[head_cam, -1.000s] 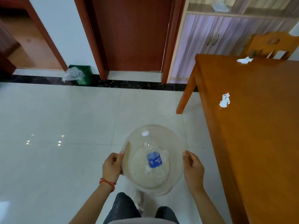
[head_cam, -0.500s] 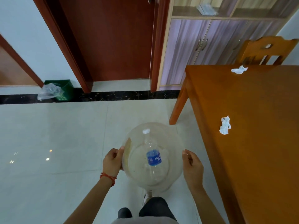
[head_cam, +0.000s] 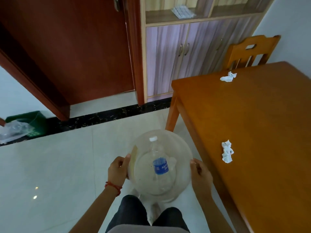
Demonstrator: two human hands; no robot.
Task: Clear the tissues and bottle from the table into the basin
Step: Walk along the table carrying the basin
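Observation:
I hold a clear round plastic basin [head_cam: 182, 147] in front of me over the floor. My left hand [head_cam: 118, 168] grips its left rim and my right hand [head_cam: 200, 174] grips its right rim. Inside it lies a clear plastic bottle [head_cam: 159, 161] with a blue label and a white cap pointing away from me. On the orange wooden table [head_cam: 260, 123] to my right, one crumpled white tissue [head_cam: 227, 151] lies near the table's left edge. A second tissue [head_cam: 228, 77] lies at the far end by the chair.
A wooden chair [head_cam: 250, 51] stands at the table's far end. A purple-fronted cabinet [head_cam: 185, 56] and a dark red door [head_cam: 70, 52] line the back wall. A green bin [head_cam: 32, 122] with clear plastic sits on the floor at far left. Pale tiles lie ahead.
The view has swung and moved toward the table and cabinet; the tissues now sit lower and nearer. Both hands keep the same hold on the basin, bottle still inside.

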